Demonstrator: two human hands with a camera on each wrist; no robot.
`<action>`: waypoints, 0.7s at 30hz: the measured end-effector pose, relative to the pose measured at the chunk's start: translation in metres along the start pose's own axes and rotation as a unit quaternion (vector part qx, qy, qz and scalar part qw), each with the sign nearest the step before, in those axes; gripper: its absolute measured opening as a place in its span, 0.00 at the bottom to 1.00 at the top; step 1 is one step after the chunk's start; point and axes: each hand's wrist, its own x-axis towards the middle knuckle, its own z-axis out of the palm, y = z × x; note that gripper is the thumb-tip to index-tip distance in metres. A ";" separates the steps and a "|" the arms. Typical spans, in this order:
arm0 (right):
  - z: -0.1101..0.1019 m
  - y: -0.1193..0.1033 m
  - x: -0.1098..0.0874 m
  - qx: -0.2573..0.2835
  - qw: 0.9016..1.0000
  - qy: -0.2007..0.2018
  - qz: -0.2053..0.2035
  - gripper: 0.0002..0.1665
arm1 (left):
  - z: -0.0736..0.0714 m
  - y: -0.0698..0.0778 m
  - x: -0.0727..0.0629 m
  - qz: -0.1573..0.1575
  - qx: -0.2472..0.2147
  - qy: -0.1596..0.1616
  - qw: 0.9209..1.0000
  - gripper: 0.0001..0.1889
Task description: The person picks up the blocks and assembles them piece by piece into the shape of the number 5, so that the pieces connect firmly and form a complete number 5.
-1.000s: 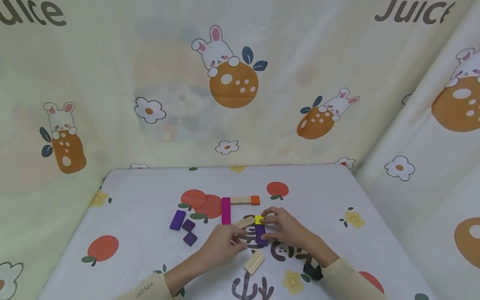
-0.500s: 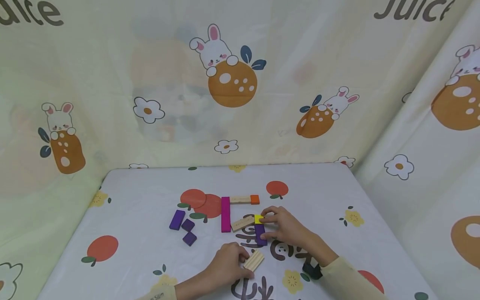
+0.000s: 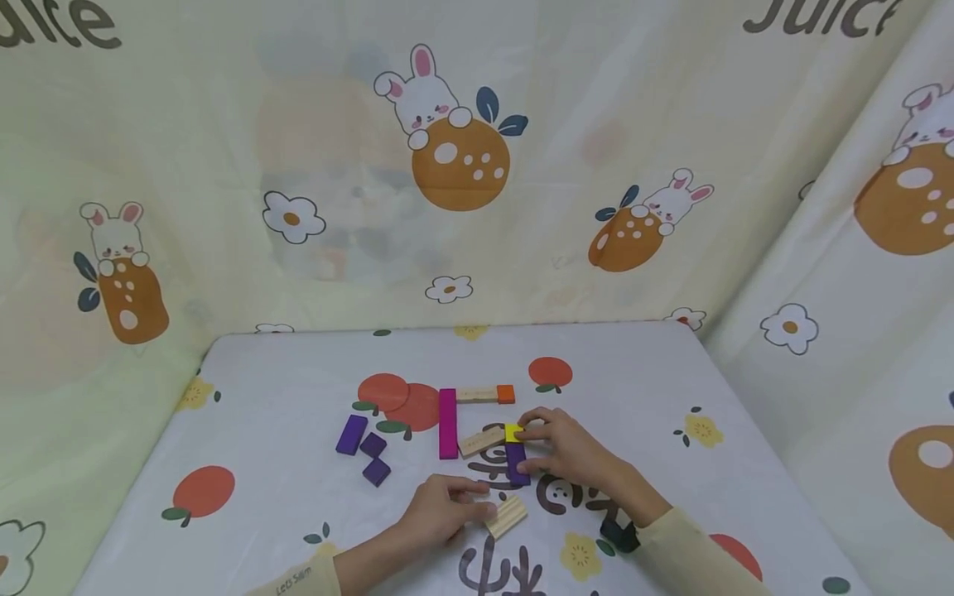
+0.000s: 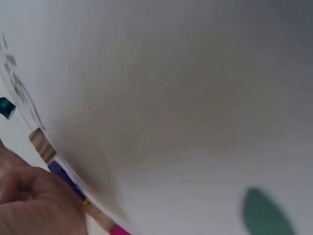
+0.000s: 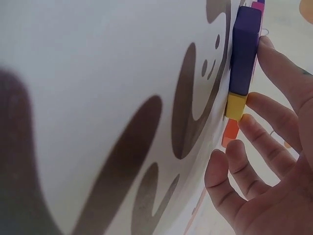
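My left hand (image 3: 441, 515) is at a pale wooden block (image 3: 507, 518) with lengthwise lines. Its thumb touches the block's left end while the index finger stretches above it. In the left wrist view only part of that hand (image 4: 41, 203) shows. Farther up, my right hand (image 3: 570, 447) has its fingertips against a small yellow block (image 3: 513, 433) and its thumb against a purple block (image 3: 517, 463). In the right wrist view these two blocks lie end to end. A slanted wooden plank (image 3: 482, 442) runs from the yellow block to a magenta block (image 3: 447, 424).
From the magenta block's far end, another wooden plank (image 3: 477, 396) leads to an orange block (image 3: 506, 394). A purple block (image 3: 352, 434) and two purple cubes (image 3: 373, 444) lie to the left. A cloth (image 3: 298, 397) printed with fruit and flowers covers the table.
My left hand came down from beside the slanted plank to the lined wooden block, which has turned slightly. The right hand stays by the yellow and purple blocks.
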 end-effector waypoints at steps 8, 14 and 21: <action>0.000 0.000 -0.001 0.002 1.000 0.001 -0.002 0.29 | 0.000 -0.010 -0.008 0.004 0.020 -0.039 0.999 0.19; 0.000 -0.001 -0.002 0.002 1.000 0.005 -0.004 0.29 | 0.002 -0.009 -0.007 0.020 0.014 -0.038 0.999 0.11; 0.000 -0.001 -0.002 0.007 1.000 0.002 0.009 0.29 | 0.000 -0.009 -0.003 0.029 0.018 -0.037 0.999 0.07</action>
